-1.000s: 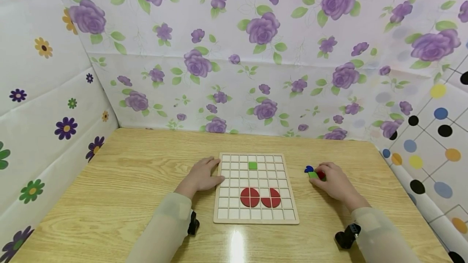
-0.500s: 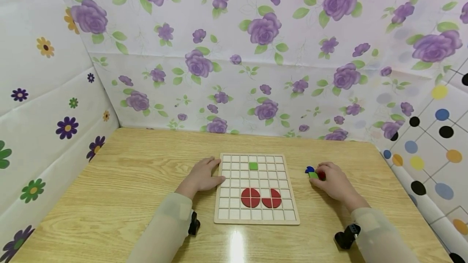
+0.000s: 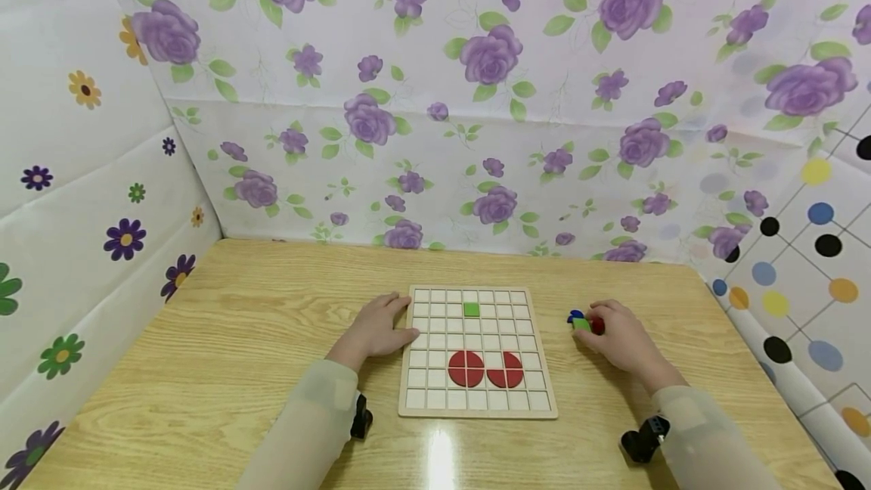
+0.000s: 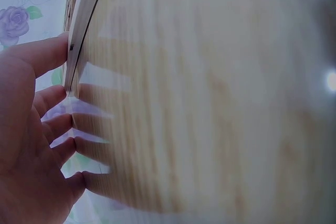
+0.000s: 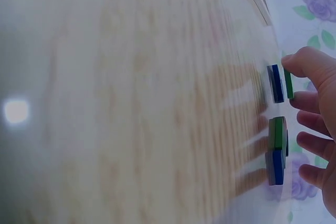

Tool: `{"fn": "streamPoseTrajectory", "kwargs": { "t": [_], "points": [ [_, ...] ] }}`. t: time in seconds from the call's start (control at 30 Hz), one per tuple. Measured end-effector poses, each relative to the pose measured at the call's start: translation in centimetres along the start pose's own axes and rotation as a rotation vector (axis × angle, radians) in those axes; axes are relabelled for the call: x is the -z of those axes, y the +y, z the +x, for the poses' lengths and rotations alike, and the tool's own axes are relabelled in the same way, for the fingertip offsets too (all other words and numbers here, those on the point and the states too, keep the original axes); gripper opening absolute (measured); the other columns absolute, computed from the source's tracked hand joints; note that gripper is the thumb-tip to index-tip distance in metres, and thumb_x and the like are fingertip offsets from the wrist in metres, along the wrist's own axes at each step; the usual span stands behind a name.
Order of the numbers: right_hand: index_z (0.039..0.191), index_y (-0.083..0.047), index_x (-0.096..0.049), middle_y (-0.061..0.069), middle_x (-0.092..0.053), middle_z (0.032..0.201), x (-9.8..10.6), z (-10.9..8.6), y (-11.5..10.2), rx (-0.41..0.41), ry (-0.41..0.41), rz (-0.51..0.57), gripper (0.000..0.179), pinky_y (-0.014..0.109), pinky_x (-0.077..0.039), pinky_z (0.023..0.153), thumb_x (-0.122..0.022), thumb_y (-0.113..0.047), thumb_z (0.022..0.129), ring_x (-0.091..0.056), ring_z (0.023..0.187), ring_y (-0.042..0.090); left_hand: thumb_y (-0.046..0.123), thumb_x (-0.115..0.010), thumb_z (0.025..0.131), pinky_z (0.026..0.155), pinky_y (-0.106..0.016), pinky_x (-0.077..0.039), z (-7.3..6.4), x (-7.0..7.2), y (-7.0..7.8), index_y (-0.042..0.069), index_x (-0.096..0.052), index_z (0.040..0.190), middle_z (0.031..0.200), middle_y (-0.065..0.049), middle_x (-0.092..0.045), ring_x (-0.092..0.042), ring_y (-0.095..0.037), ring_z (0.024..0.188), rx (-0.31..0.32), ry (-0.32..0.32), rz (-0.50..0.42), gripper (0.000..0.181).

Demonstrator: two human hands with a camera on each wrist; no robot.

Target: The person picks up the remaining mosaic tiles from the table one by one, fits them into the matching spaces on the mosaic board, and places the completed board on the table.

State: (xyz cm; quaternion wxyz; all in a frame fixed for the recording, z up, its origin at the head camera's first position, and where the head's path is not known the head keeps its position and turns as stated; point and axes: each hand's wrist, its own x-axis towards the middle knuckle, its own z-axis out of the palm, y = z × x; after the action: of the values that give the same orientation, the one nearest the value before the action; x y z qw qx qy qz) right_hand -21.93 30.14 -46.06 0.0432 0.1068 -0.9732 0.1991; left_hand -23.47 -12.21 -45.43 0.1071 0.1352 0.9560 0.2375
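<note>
A wooden grid board [image 3: 478,408] lies mid-table, holding red quarter-circle pieces [image 3: 466,369] and one green square tile [image 3: 472,310]. My left hand [image 3: 374,328] rests along its left edge, fingers spread, thumb against the frame; in the left wrist view the board's side [image 4: 83,30] shows beside the thumb. To the right of the board, my right hand [image 3: 619,335] pinches a green tile [image 5: 288,82] between thumb and index finger. Just under it lie blue pieces [image 3: 575,316], a red piece [image 3: 598,325] and another green piece [image 5: 279,132], partly covered by that hand.
The wooden table [image 3: 272,301] meets floral cloth walls [image 3: 408,172] at its back and sides. A black wrist camera [image 3: 361,416] sits under the left sleeve and another camera [image 3: 645,441] under the right one, both close over the tabletop.
The green tile has come up slightly off the small pile in my right hand's pinch, and that hand has shifted a little. The left hand and the board stay put.
</note>
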Motion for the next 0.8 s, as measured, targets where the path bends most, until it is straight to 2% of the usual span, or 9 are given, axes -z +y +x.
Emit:
{"fn": "streamPoseTrajectory", "kwargs": {
  "t": [0.37, 0.53, 0.7, 0.8],
  "points": [
    [0.112, 0.005, -0.064, 0.027, -0.053, 0.127, -0.2, 0.3, -0.4, 0.01, 0.014, 0.007, 0.043, 0.057, -0.044, 0.094, -0.068, -0.029, 0.086, -0.049, 0.116, 0.046, 0.043, -0.056, 0.092, 0.113, -0.057, -0.021, 0.0, -0.1, -0.2, 0.018, -0.034, 0.148, 0.156, -0.011, -0.025, -0.02, -0.036, 0.143, 0.003, -0.001, -0.006, 0.066],
    [0.109, 0.004, -0.065, 0.027, -0.053, 0.127, -0.3, 0.3, -0.9, 0.014, 0.019, 0.023, 0.041, 0.057, -0.044, 0.094, -0.068, -0.029, 0.086, -0.05, 0.115, 0.043, 0.043, -0.056, 0.092, 0.113, -0.058, -0.02, 0.0, -0.1, -0.1, 0.018, -0.034, 0.148, 0.156, -0.011, -0.024, -0.019, -0.036, 0.144, 0.012, -0.003, -0.017, 0.066],
    [0.11, 0.004, -0.065, 0.026, -0.052, 0.128, -0.4, 0.6, -1.2, 0.01, 0.014, 0.033, 0.042, 0.054, -0.047, 0.089, -0.068, -0.03, 0.087, -0.055, 0.107, 0.038, 0.043, -0.056, 0.092, 0.113, -0.058, -0.02, -0.1, 0.0, 0.0, 0.018, -0.034, 0.148, 0.156, -0.011, -0.024, -0.019, -0.036, 0.144, 0.015, 0.002, -0.025, 0.065],
    [0.111, 0.004, -0.064, 0.026, -0.052, 0.129, -0.5, 0.8, -1.3, 0.009, 0.014, 0.031, 0.043, 0.055, -0.046, 0.091, -0.068, -0.031, 0.086, -0.054, 0.109, 0.04, 0.043, -0.056, 0.091, 0.113, -0.057, -0.02, -0.1, 0.0, 0.0, 0.018, -0.034, 0.148, 0.156, -0.011, -0.024, -0.019, -0.035, 0.144, 0.017, 0.002, -0.026, 0.066]
  ]
}}
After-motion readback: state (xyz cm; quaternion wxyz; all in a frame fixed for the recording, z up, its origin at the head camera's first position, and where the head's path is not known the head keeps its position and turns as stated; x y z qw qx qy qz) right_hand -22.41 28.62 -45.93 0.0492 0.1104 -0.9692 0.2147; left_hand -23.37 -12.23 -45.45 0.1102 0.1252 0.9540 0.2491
